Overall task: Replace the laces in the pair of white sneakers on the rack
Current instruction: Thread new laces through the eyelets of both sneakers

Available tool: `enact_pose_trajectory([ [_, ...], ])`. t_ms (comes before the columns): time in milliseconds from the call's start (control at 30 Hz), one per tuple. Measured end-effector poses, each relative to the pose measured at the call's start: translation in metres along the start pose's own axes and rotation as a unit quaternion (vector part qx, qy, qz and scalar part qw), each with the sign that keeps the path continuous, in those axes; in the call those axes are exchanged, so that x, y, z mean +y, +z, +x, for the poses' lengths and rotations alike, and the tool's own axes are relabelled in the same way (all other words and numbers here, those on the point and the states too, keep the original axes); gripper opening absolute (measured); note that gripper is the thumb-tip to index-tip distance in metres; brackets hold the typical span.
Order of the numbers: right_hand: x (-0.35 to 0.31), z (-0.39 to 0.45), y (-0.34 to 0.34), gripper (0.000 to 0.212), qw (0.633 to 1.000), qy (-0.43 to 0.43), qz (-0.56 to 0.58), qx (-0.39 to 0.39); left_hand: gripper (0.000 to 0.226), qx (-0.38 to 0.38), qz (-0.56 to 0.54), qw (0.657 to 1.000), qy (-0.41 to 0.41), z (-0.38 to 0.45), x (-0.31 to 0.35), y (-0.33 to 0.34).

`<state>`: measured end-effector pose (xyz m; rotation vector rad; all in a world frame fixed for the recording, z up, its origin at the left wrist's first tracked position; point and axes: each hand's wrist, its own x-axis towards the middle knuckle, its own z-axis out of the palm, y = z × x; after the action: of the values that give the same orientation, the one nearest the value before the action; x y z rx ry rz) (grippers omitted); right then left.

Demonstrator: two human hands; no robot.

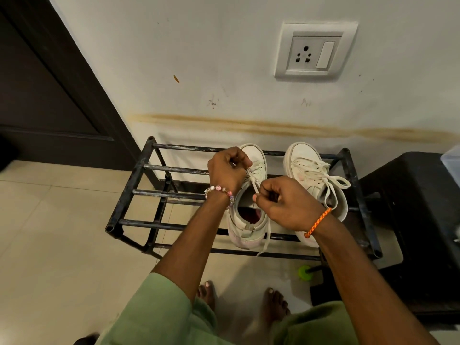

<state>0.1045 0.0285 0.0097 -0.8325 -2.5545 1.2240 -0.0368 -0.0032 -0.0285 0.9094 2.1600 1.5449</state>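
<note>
1. Lace (254, 186): white, threaded through the upper eyelets of the left sneaker (249, 220); it runs taut and diagonally between the two hands above the shoe's opening. A loose end (265, 241) hangs down the sneaker's right side past the rack's front bar.
2. Left hand (227, 171): fingers (245, 161) curled together and pinching the far end of the lace, over the sneaker's tongue area. A beaded bracelet (220, 191) circles the wrist.
3. Right hand (286, 204): fingers (258, 196) curled, thumb and forefinger clamped on the near end of the lace, just above the shoe's collar. An orange braided band (318, 221) sits at the wrist.
4. Right sneaker (315, 178): stands just beside the first, toe toward the wall, its white lace (331, 181) tied in a loose bow; untouched by either hand.
5. Rack (139, 192): black metal bars carrying both sneakers on its top tier, set against a stained white wall (199, 58) with a socket plate (315, 52).
6. Surroundings: tiled floor (49, 245), a black stool (413, 207) to the right, a green-tipped object (305, 273) under the rack, bare feet (273, 305) below.
</note>
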Motion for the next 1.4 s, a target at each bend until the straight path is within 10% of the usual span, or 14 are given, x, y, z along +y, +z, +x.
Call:
enact_pose_trajectory([
  [333,-0.005,-0.004,0.007,0.036,0.998,-0.006,-0.067,0.011,0.031,-0.029,0.001,0.999,0.029,0.005,-0.007,0.002],
  [633,0.026,0.009,0.0,0.015,0.961,0.196,0.166,0.1,0.035,-0.188,0.002,0.965,-0.18,0.014,-0.006,-0.034],
  [1067,0.025,0.011,0.0,0.004,0.992,0.096,-0.038,0.069,0.008,-0.297,0.113,0.948,-0.019,0.005,0.002,-0.046],
  [1400,0.015,0.01,-0.008,0.01,0.974,0.175,0.118,0.079,0.008,-0.277,0.107,0.953,0.055,0.002,0.004,-0.043],
])
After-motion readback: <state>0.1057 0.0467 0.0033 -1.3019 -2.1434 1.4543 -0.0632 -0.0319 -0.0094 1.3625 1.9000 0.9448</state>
